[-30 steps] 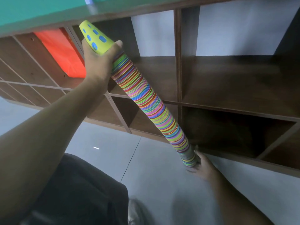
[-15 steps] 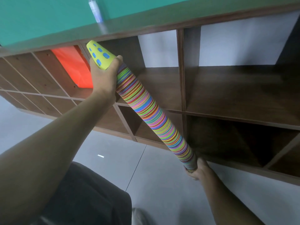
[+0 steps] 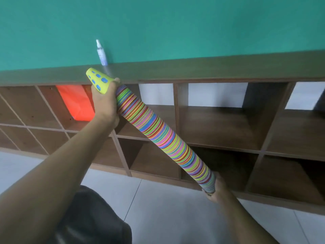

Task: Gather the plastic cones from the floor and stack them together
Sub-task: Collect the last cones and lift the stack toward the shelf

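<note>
Person, head-camera view. Both forearms are bare to the frame edge, with no sleeve, watch, ring or glove visible on the left hand or the right hand. The lower body wears a dark, near-black garment of soft fabric with faint folds, seen at the bottom between the arms.
</note>
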A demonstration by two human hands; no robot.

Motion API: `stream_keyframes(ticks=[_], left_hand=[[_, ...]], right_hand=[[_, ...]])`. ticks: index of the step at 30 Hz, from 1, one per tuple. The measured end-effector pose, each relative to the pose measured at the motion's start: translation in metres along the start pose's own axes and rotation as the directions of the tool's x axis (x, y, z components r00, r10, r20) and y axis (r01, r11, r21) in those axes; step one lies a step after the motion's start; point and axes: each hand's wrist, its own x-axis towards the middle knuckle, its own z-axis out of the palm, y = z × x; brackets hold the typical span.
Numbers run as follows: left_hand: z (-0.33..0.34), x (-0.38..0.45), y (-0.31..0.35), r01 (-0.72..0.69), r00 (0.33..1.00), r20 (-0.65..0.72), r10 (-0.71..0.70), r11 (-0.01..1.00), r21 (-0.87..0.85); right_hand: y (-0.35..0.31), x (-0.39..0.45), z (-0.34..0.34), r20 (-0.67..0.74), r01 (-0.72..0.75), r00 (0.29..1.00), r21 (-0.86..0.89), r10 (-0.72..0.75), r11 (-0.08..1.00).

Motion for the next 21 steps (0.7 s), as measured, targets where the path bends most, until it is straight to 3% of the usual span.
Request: stream_keyframes(ticks=[5, 9, 11, 15, 21], left_hand=[[0.021, -0.013, 0.026, -0.016, 0.999, 0.036, 0.021, 0.992, -0.125], [0.039, -0.017, 0.05, -0.003, 0.999, 0.038, 0.011, 0.979, -0.202], [0.053, -0.021, 0.059, 0.007, 0.999, 0.038, 0.003, 0.966, -0.259], [0.079, -0.028, 0.078, 0.021, 0.999, 0.038, -0.008, 0.934, -0.357], [0.11, -0.036, 0.092, 0.106, 0.994, 0.051, -0.093, 0.896, -0.432]], right_hand=[[-0.057, -0.043, -0.025, -0.097, 0.086, 0.991, -0.006, -0.086, 0.996], [-0.109, -0.044, -0.061, -0.189, 0.249, 0.949, -0.04, -0.252, 0.968], [-0.142, -0.046, -0.077, -0.246, 0.327, 0.913, -0.036, -0.326, 0.944], [-0.177, -0.148, -0.071, -0.318, 0.465, 0.838, -0.012, -0.444, 0.885], [-0.237, -0.226, -0.088, -0.418, 0.604, 0.7, -0.086, -0.579, 0.792]])
